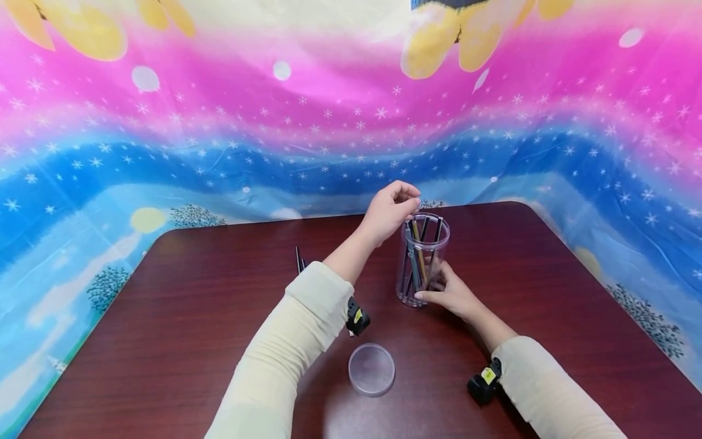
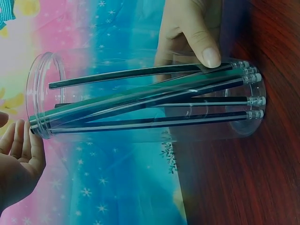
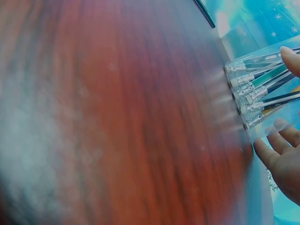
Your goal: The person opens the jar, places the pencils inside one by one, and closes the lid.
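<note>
A clear plastic jar [image 1: 433,246] stands upright on the table, holding several pencils [image 1: 419,262] with their eraser ends down. My right hand [image 1: 454,294] grips the jar low on its side, thumb in front and fingers round the back. At the rim, my left hand [image 1: 390,213] has its fingers loosely bent. In the left wrist view its fingertips sit right beside a green pencil [image 2: 117,96] whose end reaches the jar's mouth, with the thumb apart from the fingers. A round clear lid [image 1: 372,369] lies flat in front of the jar.
Dark pencils [image 1: 299,261] lie on the table to the left, partly hidden behind my left sleeve [image 1: 290,341]. The reddish-brown table [image 1: 181,329] ends at a printed cloth [image 1: 329,134] hanging behind it. Black wrist cameras sit at both cuffs.
</note>
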`<state>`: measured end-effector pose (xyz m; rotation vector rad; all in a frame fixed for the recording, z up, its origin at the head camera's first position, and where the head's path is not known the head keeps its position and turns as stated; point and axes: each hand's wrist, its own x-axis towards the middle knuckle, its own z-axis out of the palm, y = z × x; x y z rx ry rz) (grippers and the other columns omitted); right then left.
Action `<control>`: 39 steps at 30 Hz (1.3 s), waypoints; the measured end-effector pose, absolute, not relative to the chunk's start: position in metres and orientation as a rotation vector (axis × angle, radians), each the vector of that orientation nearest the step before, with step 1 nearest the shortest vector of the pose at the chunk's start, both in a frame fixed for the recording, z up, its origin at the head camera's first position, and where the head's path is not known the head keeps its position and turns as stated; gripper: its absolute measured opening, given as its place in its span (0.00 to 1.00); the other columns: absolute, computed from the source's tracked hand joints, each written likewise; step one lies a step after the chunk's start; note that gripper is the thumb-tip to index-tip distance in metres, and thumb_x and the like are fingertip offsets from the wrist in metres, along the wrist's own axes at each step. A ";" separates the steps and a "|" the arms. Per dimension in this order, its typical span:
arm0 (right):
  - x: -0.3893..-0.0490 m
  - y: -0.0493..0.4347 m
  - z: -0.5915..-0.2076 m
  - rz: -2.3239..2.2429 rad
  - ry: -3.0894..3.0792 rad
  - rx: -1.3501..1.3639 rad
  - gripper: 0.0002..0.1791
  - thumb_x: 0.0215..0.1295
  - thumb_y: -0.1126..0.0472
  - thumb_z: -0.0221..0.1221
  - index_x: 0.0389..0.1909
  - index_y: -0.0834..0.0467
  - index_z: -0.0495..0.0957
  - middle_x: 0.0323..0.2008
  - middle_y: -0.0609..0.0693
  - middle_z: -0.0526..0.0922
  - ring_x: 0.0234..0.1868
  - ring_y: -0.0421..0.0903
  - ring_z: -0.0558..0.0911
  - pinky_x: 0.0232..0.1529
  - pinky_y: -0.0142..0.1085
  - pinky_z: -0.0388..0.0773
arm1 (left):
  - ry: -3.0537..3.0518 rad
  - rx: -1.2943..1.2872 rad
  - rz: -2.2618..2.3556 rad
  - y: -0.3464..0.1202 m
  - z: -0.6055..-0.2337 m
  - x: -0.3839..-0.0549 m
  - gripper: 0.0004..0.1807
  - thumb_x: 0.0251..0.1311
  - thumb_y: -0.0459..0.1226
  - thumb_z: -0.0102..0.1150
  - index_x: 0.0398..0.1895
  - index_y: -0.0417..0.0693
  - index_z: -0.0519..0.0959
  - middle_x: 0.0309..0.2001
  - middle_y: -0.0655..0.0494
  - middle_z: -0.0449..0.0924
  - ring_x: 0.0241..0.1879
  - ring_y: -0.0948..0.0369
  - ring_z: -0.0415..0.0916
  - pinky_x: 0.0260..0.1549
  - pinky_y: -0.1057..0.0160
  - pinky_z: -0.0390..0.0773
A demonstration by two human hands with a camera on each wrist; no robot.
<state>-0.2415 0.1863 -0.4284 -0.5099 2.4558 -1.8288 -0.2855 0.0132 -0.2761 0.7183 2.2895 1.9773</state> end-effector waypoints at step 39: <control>-0.240 0.187 -0.427 -1.779 2.478 -0.464 0.42 0.47 0.63 0.63 0.59 0.65 0.49 0.57 0.62 0.55 0.57 0.60 0.59 0.53 0.52 0.57 | 2.177 0.502 1.944 -0.028 -0.300 -0.284 0.11 0.57 0.32 0.50 0.42 0.37 0.70 0.41 0.47 0.72 0.42 0.52 0.71 0.39 0.61 0.73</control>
